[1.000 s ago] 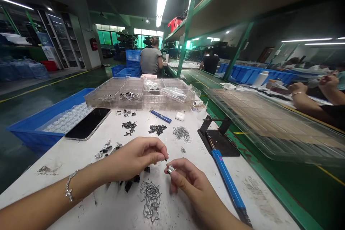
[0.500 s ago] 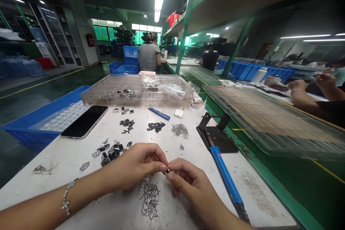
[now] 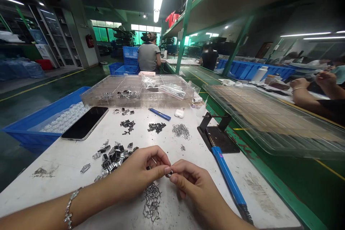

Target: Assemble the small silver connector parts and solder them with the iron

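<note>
Together, the left hand (image 3: pixel 144 170) and the right hand (image 3: pixel 196 185) grasp one small shiny part (image 3: pixel 169 174), pinched between their fingertips right where they meet, above the bench (image 3: pixel 61 165). Thumb and forefinger of each hand close on it, hiding most of its shape. A bracelet (image 3: pixel 71 205) circles the left wrist.

Just below the fingertips, on the wearer's side, lies a pile of bent wires (image 3: pixel 152 206), partly behind the left hand. Left of that hand, metal and black clips (image 3: pixel 114 156) are heaped, with the phone (image 3: pixel 84 123) farther out. Beyond the hands lie two clusters of black bits (image 3: pixel 156 127) and, to their right, a pile of fine springs (image 3: pixel 181 131). Past these are a blue pen (image 3: pixel 159 114), a white case (image 3: pixel 179 113) and the clear tray (image 3: pixel 111 88). Right of the right hand, a blue tool (image 3: pixel 229 178) slants with its tip at a black stand (image 3: pixel 226 145).
</note>
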The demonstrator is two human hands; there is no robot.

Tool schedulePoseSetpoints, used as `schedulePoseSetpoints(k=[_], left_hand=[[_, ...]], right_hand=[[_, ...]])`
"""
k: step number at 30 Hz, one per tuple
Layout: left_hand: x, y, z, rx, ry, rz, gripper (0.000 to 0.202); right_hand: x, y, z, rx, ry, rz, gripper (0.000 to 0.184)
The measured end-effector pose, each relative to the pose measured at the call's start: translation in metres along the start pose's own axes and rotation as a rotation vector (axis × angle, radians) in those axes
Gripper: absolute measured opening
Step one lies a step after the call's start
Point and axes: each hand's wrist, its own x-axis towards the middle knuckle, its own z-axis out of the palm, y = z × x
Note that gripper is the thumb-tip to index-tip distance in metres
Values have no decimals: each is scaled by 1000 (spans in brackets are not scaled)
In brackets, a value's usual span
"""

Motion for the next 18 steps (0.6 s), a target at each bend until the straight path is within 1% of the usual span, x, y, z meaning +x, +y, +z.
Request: schedulePoseSetpoints(k=[3, 5, 6, 8, 10, 12, 14, 18], left_hand=[[-2, 1, 4, 83, 46, 46, 17], [-3, 2, 5, 202, 70, 117, 12], [-4, 2, 5, 268, 78, 181, 9], [-7, 2, 5, 402, 90, 365, 5], [-10, 2, 3, 549, 83, 575, 12], [-11, 1, 1, 702, 66, 743, 18], [-12, 0, -1, 841, 65, 841, 19], [-13, -1, 1, 993, 101, 939, 10]], right_hand=[[-1, -2, 0, 28, 9, 7, 25], [-1, -2, 0, 45, -1, 19, 26], [-1, -2, -1, 54, -5, 30, 27], [0, -2, -1, 79, -12, 47, 28], [1, -2, -2, 104, -9, 50, 28], [2, -2, -2, 118, -3, 42, 29], [2, -2, -2, 120, 3, 43, 29], [1, 0, -2, 137, -12, 49, 27]])
